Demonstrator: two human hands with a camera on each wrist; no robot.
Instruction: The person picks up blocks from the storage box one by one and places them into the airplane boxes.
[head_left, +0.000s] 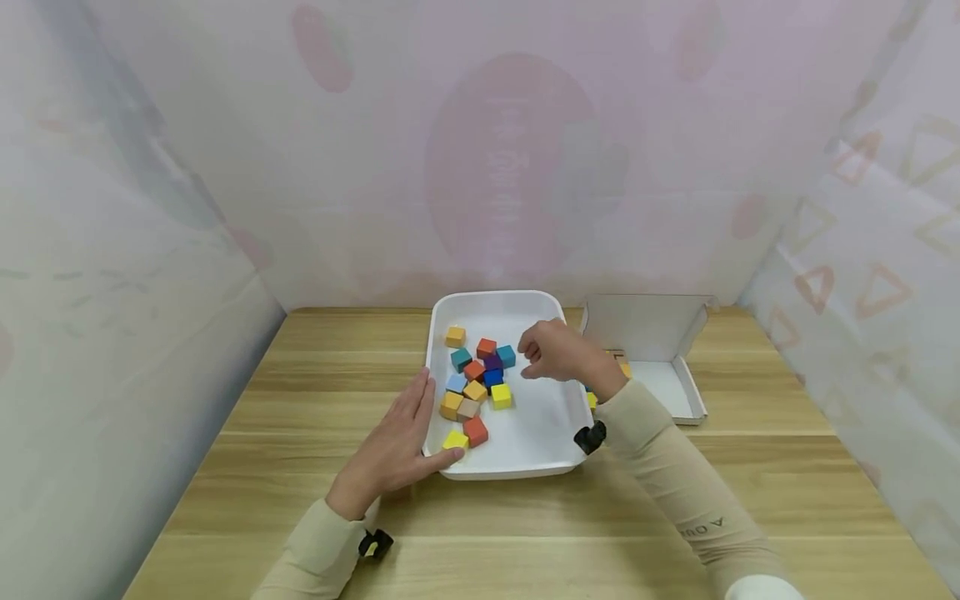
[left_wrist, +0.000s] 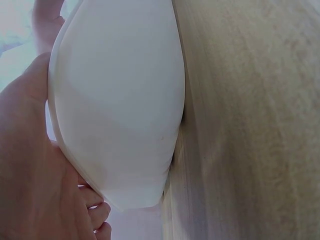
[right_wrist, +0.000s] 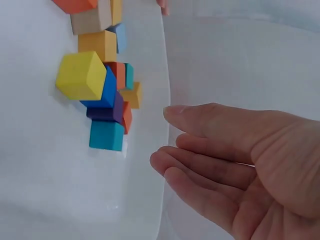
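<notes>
A white tray (head_left: 542, 421) sits mid-table and holds several coloured cubes: a yellow cube (head_left: 501, 396), a teal cube (head_left: 506, 356), a red cube (head_left: 476, 431) and others. My left hand (head_left: 417, 417) lies flat against the tray's left front rim, fingers straight; the left wrist view shows the palm (left_wrist: 25, 170) against the tray's outer wall (left_wrist: 120, 100). My right hand (head_left: 537, 358) hovers over the tray just right of the cube cluster. Its fingers (right_wrist: 200, 150) are relaxed and hold nothing, close to the teal cube (right_wrist: 106, 135) and the yellow cube (right_wrist: 80, 75).
An open white cardboard box (head_left: 660, 367) lies right of the tray, with a few small coloured pieces partly hidden behind my right wrist. The wooden table (head_left: 315, 375) is enclosed by pale curtain walls at the back and both sides.
</notes>
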